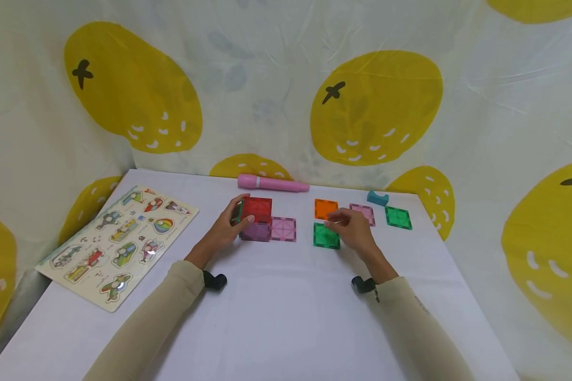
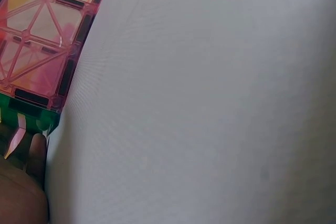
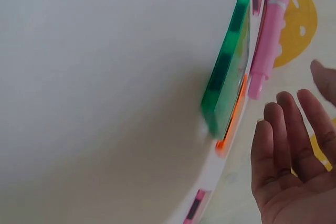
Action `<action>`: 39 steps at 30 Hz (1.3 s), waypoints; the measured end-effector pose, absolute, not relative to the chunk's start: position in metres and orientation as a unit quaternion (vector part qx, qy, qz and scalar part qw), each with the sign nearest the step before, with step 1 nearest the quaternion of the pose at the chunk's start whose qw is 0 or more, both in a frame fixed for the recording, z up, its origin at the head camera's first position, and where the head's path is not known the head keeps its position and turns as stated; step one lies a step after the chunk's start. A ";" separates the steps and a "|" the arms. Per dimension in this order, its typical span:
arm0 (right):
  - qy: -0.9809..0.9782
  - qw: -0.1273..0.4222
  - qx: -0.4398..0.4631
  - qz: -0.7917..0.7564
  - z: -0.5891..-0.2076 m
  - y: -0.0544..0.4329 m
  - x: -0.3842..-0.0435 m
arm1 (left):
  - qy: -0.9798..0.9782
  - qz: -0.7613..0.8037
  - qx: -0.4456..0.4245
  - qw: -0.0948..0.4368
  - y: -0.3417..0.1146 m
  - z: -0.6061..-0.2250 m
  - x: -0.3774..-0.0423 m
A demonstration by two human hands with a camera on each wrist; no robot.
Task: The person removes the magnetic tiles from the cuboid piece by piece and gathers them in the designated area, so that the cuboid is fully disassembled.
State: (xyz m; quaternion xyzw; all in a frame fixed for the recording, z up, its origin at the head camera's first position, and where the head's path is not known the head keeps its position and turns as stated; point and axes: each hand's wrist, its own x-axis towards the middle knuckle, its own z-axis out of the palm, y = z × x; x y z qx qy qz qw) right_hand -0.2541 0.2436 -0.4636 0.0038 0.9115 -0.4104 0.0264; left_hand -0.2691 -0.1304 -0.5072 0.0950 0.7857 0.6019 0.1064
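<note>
A box of see-through magnetic tiles (image 1: 255, 231) stands left of the table's middle, red on top, pinkish in front and green at its left side. My left hand (image 1: 223, 228) holds it at the left, thumb across the front upper edge and fingers around the green side. In the left wrist view, fingers (image 2: 37, 153) touch the green tile (image 2: 39, 116). A pink tile (image 1: 283, 229) lies against the box's right side. My right hand (image 1: 357, 233) hovers over the right edge of a flat green tile (image 1: 325, 238); the right wrist view shows its fingers loosely bent, holding nothing.
Behind the green tile lies an orange tile (image 1: 325, 208). Farther right are another pink tile (image 1: 367, 212), a second green tile (image 1: 398, 217) and a small teal block (image 1: 377, 198). A pink pen-shaped wand (image 1: 274, 183) lies at the back; a picture puzzle board (image 1: 119, 243) is at left.
</note>
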 end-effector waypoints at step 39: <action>0.955 0.070 -0.159 -0.240 -0.481 0.138 -0.272 | 0.786 0.601 0.115 0.091 -0.129 -0.509 -0.268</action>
